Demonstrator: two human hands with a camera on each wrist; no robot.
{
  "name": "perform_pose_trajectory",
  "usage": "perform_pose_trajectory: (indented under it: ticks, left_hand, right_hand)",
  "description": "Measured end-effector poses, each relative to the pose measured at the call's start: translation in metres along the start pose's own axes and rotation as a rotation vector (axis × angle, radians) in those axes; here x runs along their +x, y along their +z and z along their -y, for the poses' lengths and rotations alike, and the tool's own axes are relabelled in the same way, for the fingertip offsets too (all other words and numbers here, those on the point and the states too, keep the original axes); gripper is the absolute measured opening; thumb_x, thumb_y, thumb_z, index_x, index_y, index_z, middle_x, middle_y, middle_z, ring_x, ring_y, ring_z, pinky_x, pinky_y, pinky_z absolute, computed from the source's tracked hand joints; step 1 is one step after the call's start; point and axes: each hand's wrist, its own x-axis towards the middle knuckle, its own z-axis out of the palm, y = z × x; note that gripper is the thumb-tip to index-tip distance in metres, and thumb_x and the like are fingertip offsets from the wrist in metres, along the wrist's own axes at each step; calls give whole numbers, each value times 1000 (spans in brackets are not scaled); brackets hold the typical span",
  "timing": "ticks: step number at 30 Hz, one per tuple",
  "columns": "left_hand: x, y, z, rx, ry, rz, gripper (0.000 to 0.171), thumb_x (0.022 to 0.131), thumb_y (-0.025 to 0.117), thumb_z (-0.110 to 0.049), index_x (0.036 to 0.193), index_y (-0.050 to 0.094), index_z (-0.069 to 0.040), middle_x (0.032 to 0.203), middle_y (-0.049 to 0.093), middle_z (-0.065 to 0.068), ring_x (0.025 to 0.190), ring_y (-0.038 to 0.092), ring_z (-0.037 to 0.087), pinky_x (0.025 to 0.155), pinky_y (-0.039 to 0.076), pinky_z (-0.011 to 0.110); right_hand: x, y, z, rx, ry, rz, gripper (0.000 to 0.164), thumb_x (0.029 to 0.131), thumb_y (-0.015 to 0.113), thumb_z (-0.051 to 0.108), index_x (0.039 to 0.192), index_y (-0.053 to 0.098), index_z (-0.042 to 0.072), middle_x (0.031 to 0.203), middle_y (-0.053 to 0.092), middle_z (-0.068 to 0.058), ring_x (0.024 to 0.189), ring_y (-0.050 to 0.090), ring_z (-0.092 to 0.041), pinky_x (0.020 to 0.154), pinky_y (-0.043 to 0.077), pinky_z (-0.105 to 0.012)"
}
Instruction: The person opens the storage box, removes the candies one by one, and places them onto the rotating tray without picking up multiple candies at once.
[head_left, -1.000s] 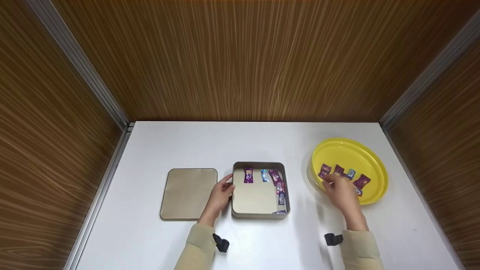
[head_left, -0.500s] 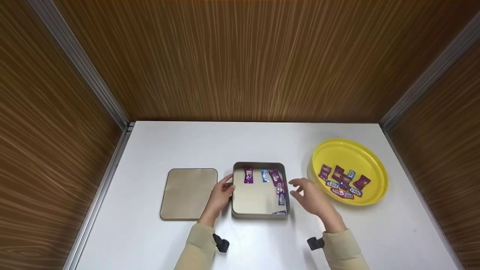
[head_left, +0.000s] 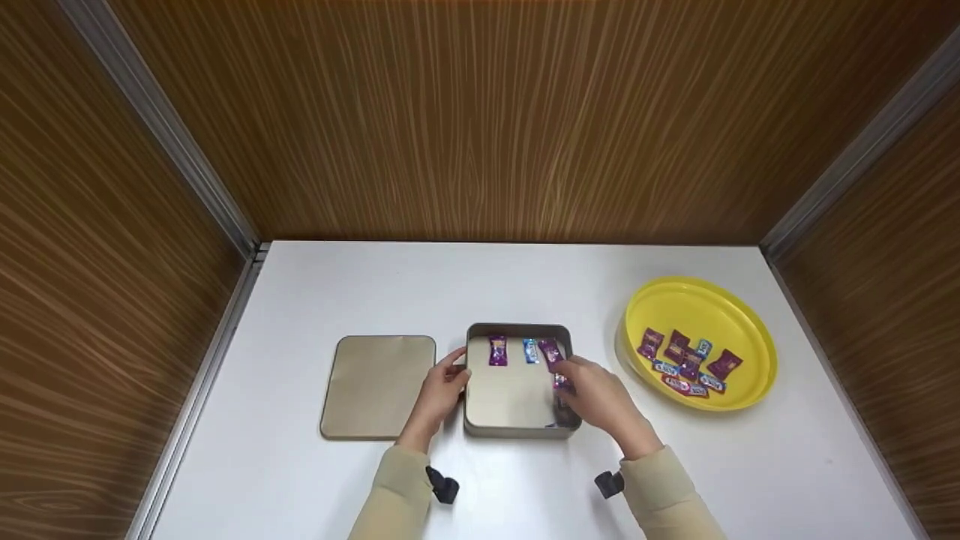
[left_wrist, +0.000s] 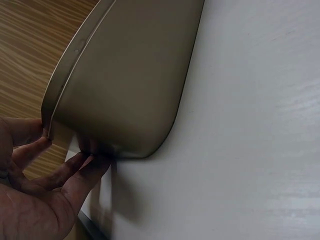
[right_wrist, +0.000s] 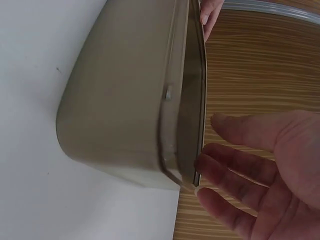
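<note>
Lid point(head_left: 379, 388), tan, square with rounded corners, flat on the white table point(head_left: 480, 285), at far left. Left hand point(head_left: 441, 390), between lid and tin point(head_left: 506, 401); fingers apart, lightly bent, tips touching rim and outer wall at the tin's left side. Tin, tan, lidless, upright on the table at centre. Contents, left to right: one purple sweet point(head_left: 498, 350), near the back left corner, well apart from the rest; one light-blue sweet point(head_left: 531, 351), near the back wall; a second purple sweet point(head_left: 550, 352), just beside the blue; a pink-and-purple sweet point(head_left: 560, 381), along the right side, partly covered by fingers; a scrap of dark wrapper at the front right corner, mostly hidden. Right hand point(head_left: 596, 396), reaching over the tin's right wall; thumb and fingers apart in the wrist view, cannot tell whether touching a sweet. Yellow dish point(head_left: 682, 306), round, raised-rimmed, at far right, well apart from the tin. Contents: nine wrapped sweets visible, gathered toward the near side, four purple point(head_left: 650, 343), one red point(head_left: 676, 385), the others mainly blue point(head_left: 712, 382); several touching or overlapping.
</note>
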Motion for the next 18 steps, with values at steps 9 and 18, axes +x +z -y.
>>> perform_pose_trajectory:
  ticks: [9, 18]
  left_hand:
    - [1, 0, 1, 1, 0, -2, 48, 100, 53, -8, 147, 44, -6, 116, 58, 17, 108, 57, 27, 92, 49, 39]
    - [1, 0, 0, 15, -8, -3, 47, 100, 54, -8, 147, 45, -7, 115, 58, 14, 110, 56, 27, 95, 48, 40]
  right_hand:
    - [9, 18, -8, -241, -193, -105, 16, 79, 78, 2, 93, 75, 7, 90, 68, -5, 83, 63, -25, 77, 49, -43]
    - [9, 31, -6, -483, -203, 31, 21, 76, 75, -2, 91, 76, 11, 92, 67, -8, 86, 62, -29, 82, 44, -49]
